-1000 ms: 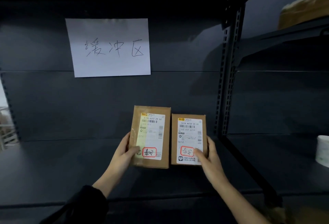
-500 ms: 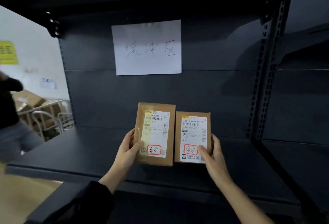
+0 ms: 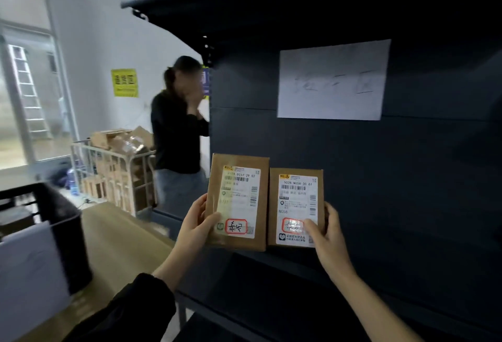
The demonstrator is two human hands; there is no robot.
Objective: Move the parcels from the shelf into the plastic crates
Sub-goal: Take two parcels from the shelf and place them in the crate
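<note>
Taller parcel (image 3: 237,200), centre frame: gripped by left hand (image 3: 195,227), thumb on label. Shorter parcel (image 3: 296,205), just beside: gripped by right hand (image 3: 330,238).

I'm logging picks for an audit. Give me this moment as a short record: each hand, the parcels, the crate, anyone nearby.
left hand: grips left parcel at its lower left edge
right hand: grips right parcel at its lower right edge
parcels: upright, labels toward camera, side by side before the shelf
black crate: lower left, away from both hands
bystander: dark top, left of the shelf, beside a cart
</note>
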